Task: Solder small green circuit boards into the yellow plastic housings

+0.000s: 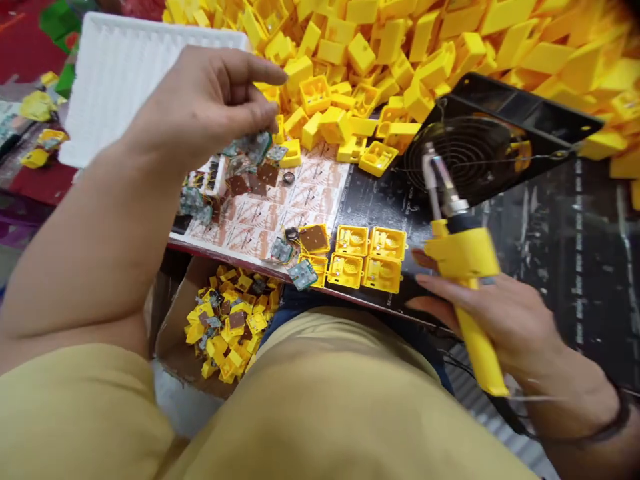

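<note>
My left hand (215, 100) hovers over the far part of the bench, index finger stretched out and thumb apart, with nothing visible between them. Just below its fingertips lie small green circuit boards (257, 148) with wires, beside loose yellow plastic cases. In my right hand (505, 317) is a yellow soldering gun (463, 260), its metal tip pointing up and away in front of a black fan. Between my hands, at the bench's near edge, yellow case halves (383, 245) sit open side up in two rows. The leftmost ones carry a brown board (314, 239) and a green circuit board (303, 274).
A heap of yellow cases (345, 47) covers the back. The black fan (460, 153) stands tilted at the right. A white ribbed foam tray (125, 73) is behind my left arm. Below the edge, a cardboard box (173, 333) holds yellow cases and boards.
</note>
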Tool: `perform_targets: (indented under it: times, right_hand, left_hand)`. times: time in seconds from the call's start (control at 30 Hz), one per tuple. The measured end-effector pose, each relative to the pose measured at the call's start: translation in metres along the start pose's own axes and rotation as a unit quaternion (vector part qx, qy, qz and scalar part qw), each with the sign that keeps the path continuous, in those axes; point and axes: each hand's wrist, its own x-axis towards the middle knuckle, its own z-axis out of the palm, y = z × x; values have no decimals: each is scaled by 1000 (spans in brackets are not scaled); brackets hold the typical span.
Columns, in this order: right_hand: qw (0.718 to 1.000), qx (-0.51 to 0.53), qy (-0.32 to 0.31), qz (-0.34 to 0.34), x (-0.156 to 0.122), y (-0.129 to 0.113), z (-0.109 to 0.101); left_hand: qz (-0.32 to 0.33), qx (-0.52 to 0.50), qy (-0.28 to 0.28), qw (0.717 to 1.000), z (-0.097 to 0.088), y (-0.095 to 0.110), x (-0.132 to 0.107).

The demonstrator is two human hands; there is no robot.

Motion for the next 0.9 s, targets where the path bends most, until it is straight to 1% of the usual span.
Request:
perform_targets:
  times: [0.07,0.13,0.2,0.27,0.3,0.37,0.43,0.57,0.7,0.8,0.83,0.9]
  right_hand:
    - [1000,14,-2,-27,4,-2,9]
    - [999,31,10,-28,7,-6,18]
    - [998,42,32,-17,10,-10,25]
    - [997,48,53,-12,11,-13,29]
    - [997,51,58,-11,11,-13,30]
    - [996,59,63,-8,10,-13,31]
    - [996,66,60,-1,8,-12,31]
    - [996,59,71,2,6,-12,34]
    - [995,47,86,-4,12,-15,37]
    - [995,39,91,-1,16,-17,39]
    - [995,36,94,0,16,-17,39]
    - [994,32,104,3,16,-19,36]
  left_hand:
    - [15,8,-100,995,5,16,-6]
    - [41,27,-199,979,20,29,-13]
    - [72,45,-288,954,42,39,-20]
    - [91,80,-335,935,67,41,-27]
    - [95,106,-345,928,79,40,-29]
    - [98,166,-341,920,97,34,-32]
    - [97,198,-335,916,106,30,-35]
    - [70,181,-324,926,105,32,-39]
    - [30,147,-321,935,105,38,-44]
    - [4,124,-313,942,106,39,-46]
    - [-1,125,-307,943,103,39,-45]
    - [-2,136,-297,945,93,40,-43]
